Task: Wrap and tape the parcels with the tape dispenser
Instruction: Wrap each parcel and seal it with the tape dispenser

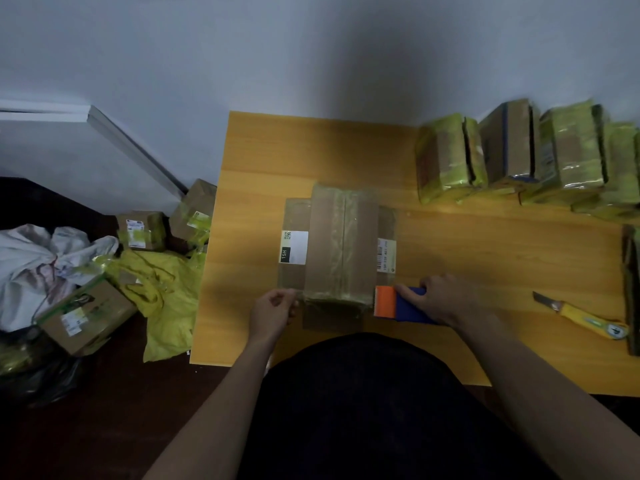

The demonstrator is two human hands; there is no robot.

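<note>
A brown cardboard parcel with white labels on both sides lies in the middle of the wooden table, with clear tape running over its top and near end. My right hand grips the blue and orange tape dispenser at the parcel's near right corner. At the near left corner, my left hand pinches the tape end against the box with its fingers curled.
A row of taped parcels with yellow-green wrap stands at the table's back right. A yellow utility knife lies to the right. On the floor at left are more boxes, yellow plastic and a white cloth bundle.
</note>
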